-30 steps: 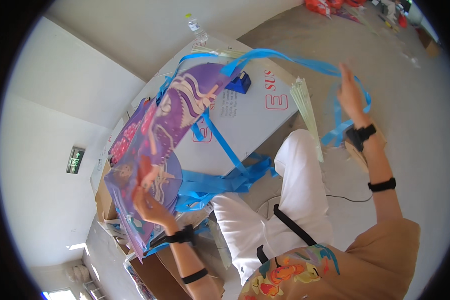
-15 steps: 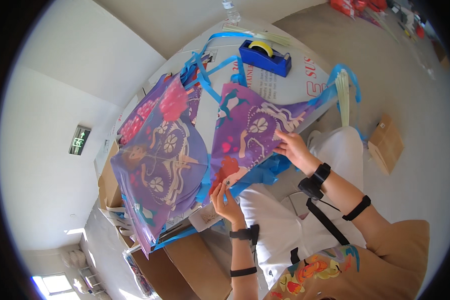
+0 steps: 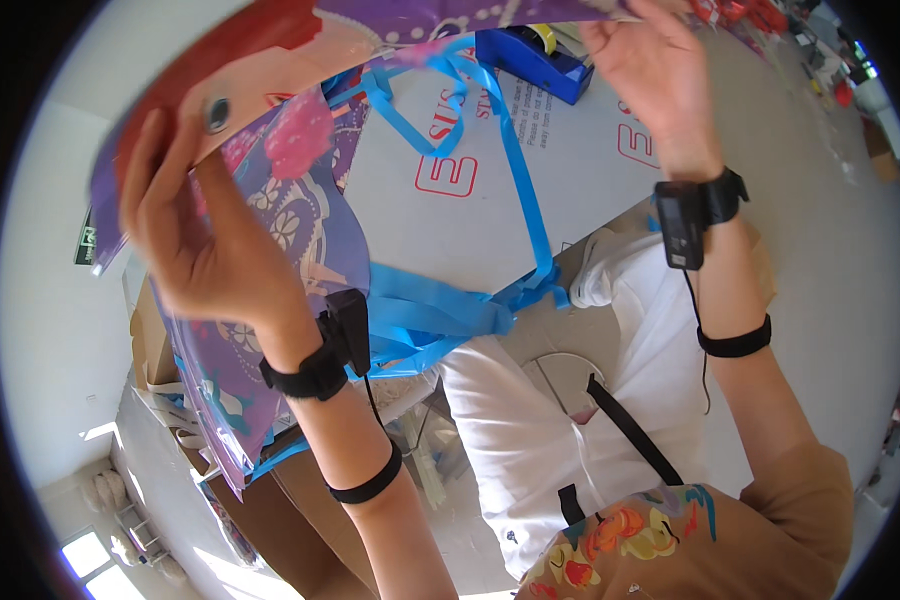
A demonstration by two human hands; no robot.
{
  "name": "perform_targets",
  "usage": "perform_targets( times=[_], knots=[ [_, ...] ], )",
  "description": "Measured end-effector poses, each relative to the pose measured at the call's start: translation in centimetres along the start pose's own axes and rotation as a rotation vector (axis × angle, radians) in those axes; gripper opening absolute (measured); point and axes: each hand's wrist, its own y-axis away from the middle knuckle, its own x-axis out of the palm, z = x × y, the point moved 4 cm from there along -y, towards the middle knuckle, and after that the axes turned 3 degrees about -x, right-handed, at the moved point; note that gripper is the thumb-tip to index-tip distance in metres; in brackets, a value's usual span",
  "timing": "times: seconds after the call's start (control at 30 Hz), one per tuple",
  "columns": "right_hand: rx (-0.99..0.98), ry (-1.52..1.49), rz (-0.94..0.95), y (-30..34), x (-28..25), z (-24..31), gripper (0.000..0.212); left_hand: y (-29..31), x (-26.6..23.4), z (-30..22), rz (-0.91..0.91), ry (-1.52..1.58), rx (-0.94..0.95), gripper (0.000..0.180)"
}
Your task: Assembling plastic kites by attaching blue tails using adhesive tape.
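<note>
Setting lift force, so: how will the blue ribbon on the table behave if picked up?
Likely floppy: the blue ribbon loops and bends across the table. Probably light, since its strips look thin and flat. Might snag, as several strands bunch together at the table's edge.

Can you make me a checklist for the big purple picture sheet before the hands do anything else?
1. Left hand on the raised sheet: ok, its fingers are at the sheet's left end.
2. Right hand gripping the sheet: cannot tell; it is at the other end, but its grip is unclear.
3. Whole raised sheet in view: not ok, the picture's top cuts it off.
4. Blue ribbon tidy: not ok, it loops over the pale board and bunches at the near edge.
5. Blue tape dispenser on the board: ok.
</note>
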Motion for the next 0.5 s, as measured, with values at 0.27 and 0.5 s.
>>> perform_targets(
  times=[0.27,0.5],
  knots=[
    [0.368,0.031,-0.346,12.3,-8.2,-7.7,0.01,14.4,-5.0,-0.8,0.31,-0.249,-0.24,0.022],
    [0.554,0.197,-0.673,18.6,-15.1,-11.9,0.012,25.0,-6.9,3.6,0.622,-0.147,-0.762,0.027]
  ],
)
